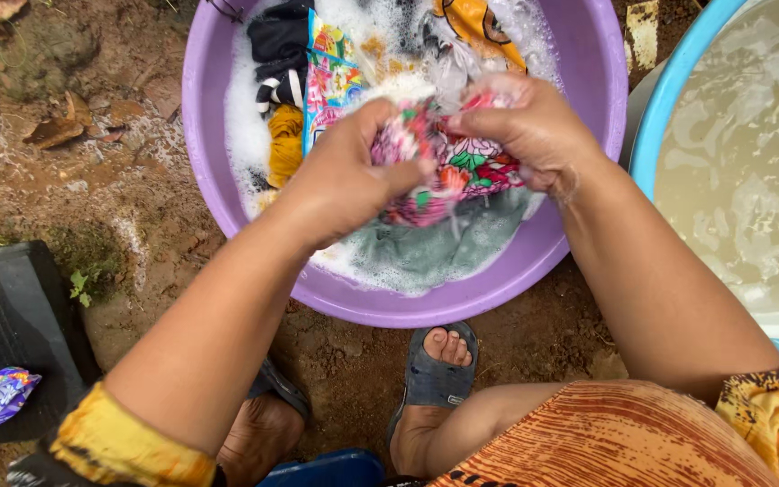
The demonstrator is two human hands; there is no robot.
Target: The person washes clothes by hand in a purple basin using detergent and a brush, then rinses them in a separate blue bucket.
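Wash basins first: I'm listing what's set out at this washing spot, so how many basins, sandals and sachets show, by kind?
Purple basin of suds, with both hands on a floral cloth: 1
Blue basin of cloudy water: 1
Dark sandals: 2
Crumpled purple sachet: 1
Total: 5
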